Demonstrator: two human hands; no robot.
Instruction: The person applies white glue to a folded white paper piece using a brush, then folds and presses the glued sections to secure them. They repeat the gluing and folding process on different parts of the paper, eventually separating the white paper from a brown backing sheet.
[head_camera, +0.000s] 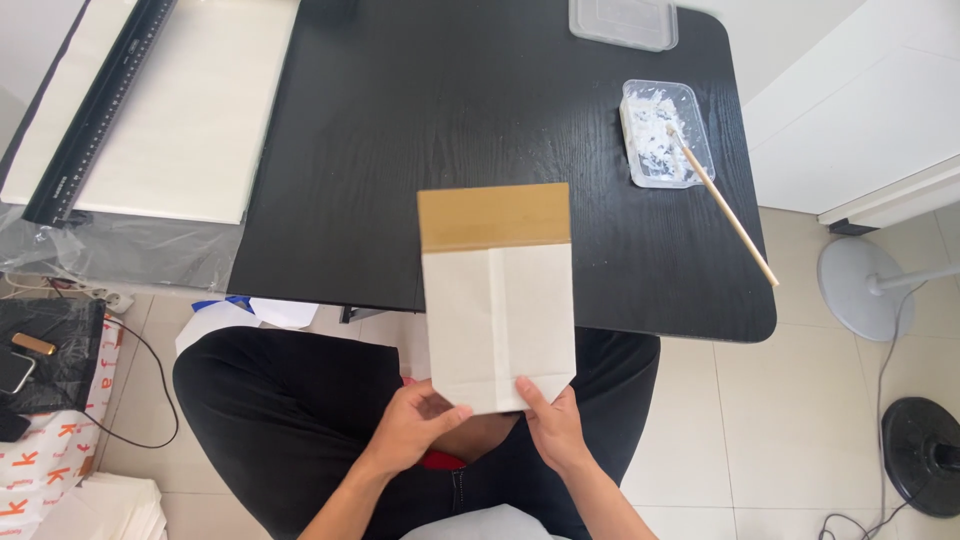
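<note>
I hold a folded white paper bag upright over my lap, its top overlapping the near edge of the black table. A brown card strip sticks out of its top. The bag has a centre seam and a folded, pointed bottom. My left hand grips the bottom left corner. At the bottom right corner, my right hand pinches the fold with the thumb on the front.
A clear plastic tray of white paste with a wooden stick sits at the table's right; another clear tray lies behind it. A black ruler rests on white sheets at left. Fan bases stand on the floor.
</note>
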